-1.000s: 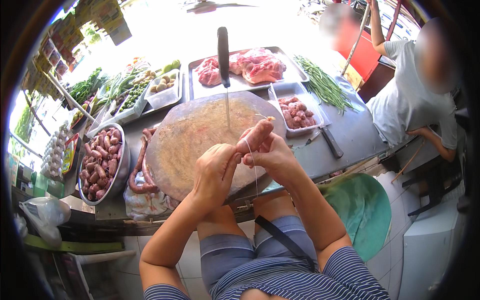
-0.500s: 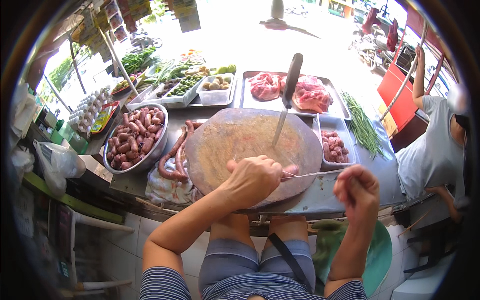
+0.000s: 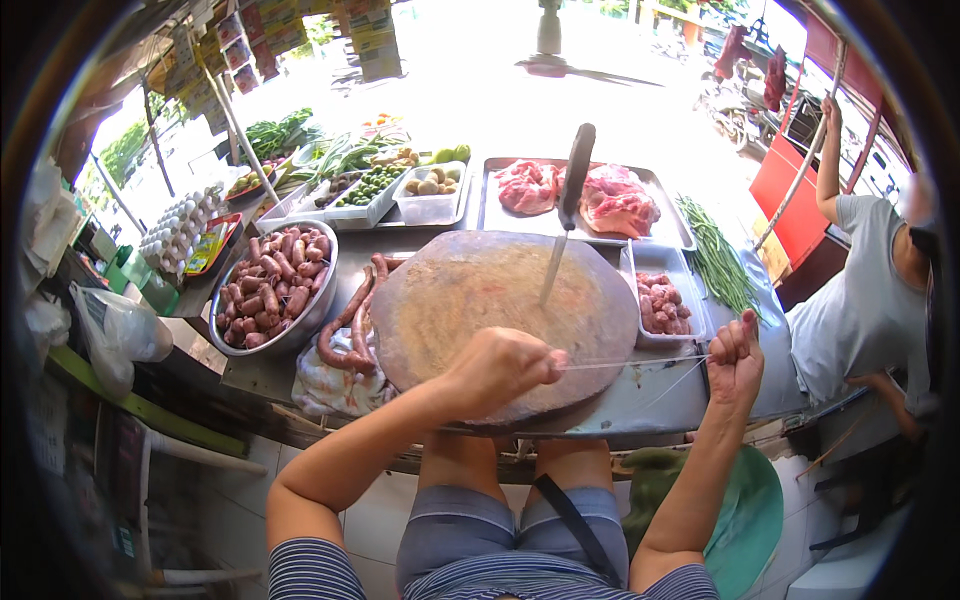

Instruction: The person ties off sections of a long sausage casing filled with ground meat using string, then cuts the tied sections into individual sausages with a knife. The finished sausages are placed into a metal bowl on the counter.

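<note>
White string (image 3: 640, 362) stretches above the board (image 3: 470, 300) at near right, left hand (image 3: 505, 370) and right hand (image 3: 735, 368) gripping it in curled fingers.

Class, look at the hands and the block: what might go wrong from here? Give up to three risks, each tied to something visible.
1. The string, which looks taut between the left hand and right hand, might snap or slip.
2. The knife stands tip-down on the block just beyond the left hand; a jerk could meet its blade.
3. The knife, if knocked, might topple.
</note>
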A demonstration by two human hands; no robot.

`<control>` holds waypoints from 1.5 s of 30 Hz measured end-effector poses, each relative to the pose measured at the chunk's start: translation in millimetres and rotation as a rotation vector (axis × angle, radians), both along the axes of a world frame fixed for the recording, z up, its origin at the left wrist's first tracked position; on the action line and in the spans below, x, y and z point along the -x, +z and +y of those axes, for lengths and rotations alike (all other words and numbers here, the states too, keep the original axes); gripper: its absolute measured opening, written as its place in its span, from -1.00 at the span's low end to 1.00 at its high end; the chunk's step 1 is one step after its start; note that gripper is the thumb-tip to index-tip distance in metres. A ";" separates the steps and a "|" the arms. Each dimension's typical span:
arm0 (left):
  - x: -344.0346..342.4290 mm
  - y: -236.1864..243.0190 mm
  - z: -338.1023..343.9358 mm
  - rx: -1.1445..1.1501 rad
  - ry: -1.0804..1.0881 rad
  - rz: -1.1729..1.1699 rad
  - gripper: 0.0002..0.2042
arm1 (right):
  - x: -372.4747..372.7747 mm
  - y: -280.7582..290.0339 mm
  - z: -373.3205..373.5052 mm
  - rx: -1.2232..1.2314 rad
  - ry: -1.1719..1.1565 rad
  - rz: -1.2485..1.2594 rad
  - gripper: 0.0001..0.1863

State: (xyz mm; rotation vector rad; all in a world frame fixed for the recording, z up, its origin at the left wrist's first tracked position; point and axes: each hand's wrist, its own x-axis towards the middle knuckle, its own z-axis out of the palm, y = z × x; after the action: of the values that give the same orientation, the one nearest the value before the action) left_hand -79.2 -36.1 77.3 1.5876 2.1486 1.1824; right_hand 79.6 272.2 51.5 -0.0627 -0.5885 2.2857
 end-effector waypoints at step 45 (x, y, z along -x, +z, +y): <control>87.1 -12.2 67.9 0.299 0.006 -0.588 -0.74 | 98.6 -24.4 -78.1 -1.081 0.352 -0.489 -0.70</control>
State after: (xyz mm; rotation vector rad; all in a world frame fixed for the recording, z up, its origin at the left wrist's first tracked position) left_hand -166.3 31.8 65.1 0.9559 1.8291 1.0904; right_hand -18.9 194.2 27.1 0.0167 -2.1384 1.9546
